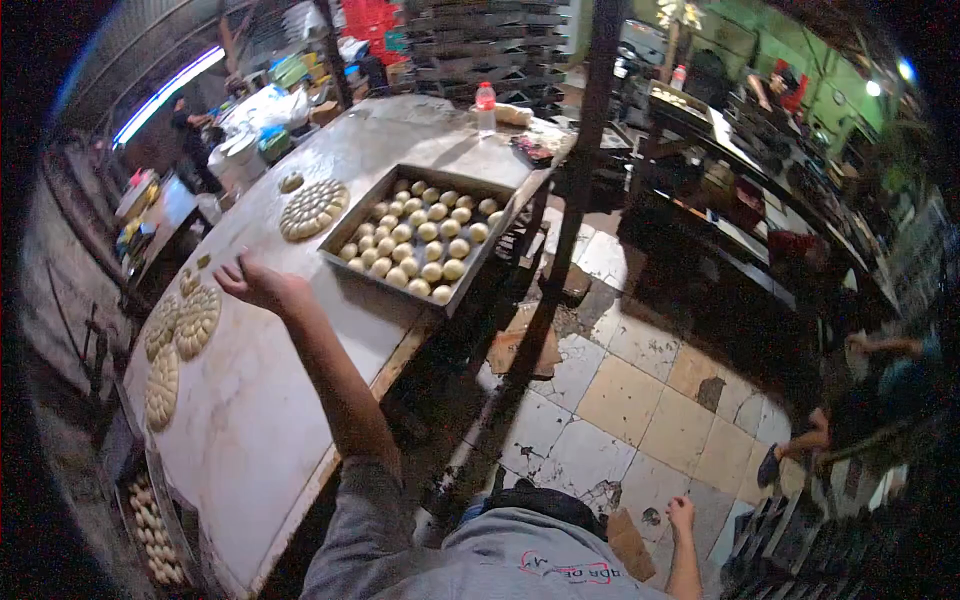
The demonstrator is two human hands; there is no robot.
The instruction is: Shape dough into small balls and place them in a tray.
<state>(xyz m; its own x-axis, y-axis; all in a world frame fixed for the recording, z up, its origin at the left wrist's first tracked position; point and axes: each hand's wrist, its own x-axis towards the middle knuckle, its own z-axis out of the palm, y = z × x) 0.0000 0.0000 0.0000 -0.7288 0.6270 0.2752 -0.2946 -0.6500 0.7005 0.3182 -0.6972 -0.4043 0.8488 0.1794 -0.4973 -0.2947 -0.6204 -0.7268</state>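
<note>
Over the pale table, my left hand is raised with fingers apart and nothing in it. Beside it on the left lie flat clusters of small dough pieces. Farther back sits another round cluster of dough pieces, with a small lump of dough behind it. To the right of my left hand, a square metal tray holds many round dough balls. My right hand hangs low at my right side, away from the table, its fingers loosely curled with nothing visible in them.
A bottle with a red cap stands at the table's far end. A dark post rises right of the table above a tiled floor. Another tray of dough sits low at left. Other people are at the far left and right.
</note>
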